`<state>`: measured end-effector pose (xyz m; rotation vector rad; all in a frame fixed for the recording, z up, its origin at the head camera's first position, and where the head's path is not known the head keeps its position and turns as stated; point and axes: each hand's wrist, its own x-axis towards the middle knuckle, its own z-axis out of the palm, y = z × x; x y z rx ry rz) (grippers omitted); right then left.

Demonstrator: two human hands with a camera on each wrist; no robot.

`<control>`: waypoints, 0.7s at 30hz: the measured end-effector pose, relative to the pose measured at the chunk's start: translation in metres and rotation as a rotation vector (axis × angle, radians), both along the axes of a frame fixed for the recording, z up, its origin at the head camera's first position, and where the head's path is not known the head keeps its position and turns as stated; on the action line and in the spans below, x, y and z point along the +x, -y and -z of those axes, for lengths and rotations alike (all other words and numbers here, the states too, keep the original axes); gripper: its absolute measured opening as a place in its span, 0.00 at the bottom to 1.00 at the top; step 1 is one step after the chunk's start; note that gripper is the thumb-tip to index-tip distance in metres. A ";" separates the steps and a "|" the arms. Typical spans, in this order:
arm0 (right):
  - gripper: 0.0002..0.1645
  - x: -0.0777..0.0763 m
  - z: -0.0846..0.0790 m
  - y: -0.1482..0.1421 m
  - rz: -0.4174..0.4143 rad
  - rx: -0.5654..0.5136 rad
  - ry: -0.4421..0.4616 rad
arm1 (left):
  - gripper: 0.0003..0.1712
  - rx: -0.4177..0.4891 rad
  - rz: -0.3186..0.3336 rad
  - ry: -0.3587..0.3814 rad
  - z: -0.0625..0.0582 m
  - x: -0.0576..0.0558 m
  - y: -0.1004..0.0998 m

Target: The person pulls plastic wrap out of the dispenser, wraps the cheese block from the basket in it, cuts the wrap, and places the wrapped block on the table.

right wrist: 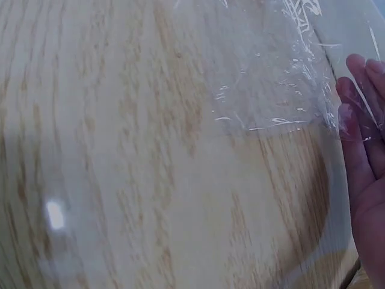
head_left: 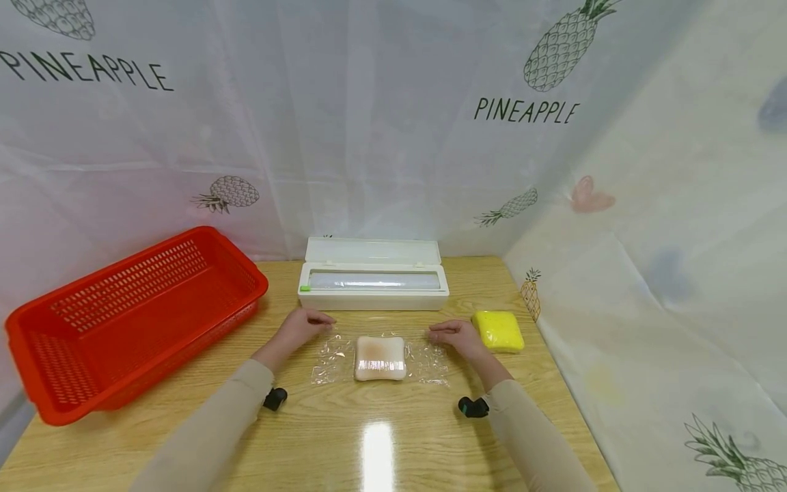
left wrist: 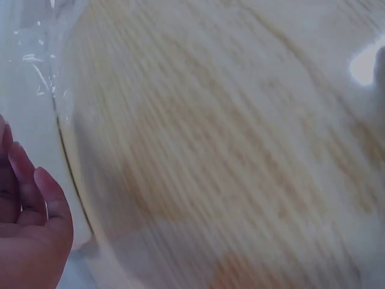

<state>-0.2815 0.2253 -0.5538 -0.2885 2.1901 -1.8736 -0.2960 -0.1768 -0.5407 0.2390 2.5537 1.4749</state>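
A clear sheet of plastic wrap [head_left: 334,357] is spread across the middle of the table, with a pale, bread-slice-shaped block [head_left: 380,366] with a tan patch at its centre. My left hand [head_left: 305,326] pinches the sheet's far left corner; its curled fingers show at the edge of the left wrist view. At the far right corner, my right hand [head_left: 458,335] holds the wrap between thumb and fingers. The film [right wrist: 264,84] stretches over those fingertips in the right wrist view. Just beyond both hands stands a white wrap dispenser [head_left: 374,301], lid raised, with a film roll inside.
A red perforated basket [head_left: 178,328] stands at the left. Close by my right hand lies a yellow block [head_left: 499,331] that looks wrapped in film. Printed curtains [head_left: 381,137] hang behind the wooden table [head_left: 320,437] and along its right side.
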 end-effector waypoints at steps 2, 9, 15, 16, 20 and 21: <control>0.15 -0.001 0.000 0.000 0.042 0.010 0.031 | 0.07 -0.028 -0.012 0.016 0.000 -0.002 0.002; 0.13 0.000 -0.007 -0.005 0.005 0.115 0.039 | 0.06 -0.002 0.026 0.005 -0.012 0.007 0.011; 0.11 0.006 -0.009 -0.014 -0.128 0.103 0.030 | 0.05 0.013 0.133 -0.062 -0.013 0.016 0.020; 0.11 0.007 -0.008 -0.015 -0.143 0.096 0.032 | 0.05 0.009 0.154 -0.079 -0.013 0.017 0.021; 0.11 0.010 -0.006 -0.017 -0.179 0.096 0.014 | 0.05 0.001 0.238 -0.127 -0.011 0.022 0.026; 0.11 0.010 -0.005 -0.018 -0.183 0.100 0.008 | 0.05 0.003 0.259 -0.135 -0.011 0.023 0.027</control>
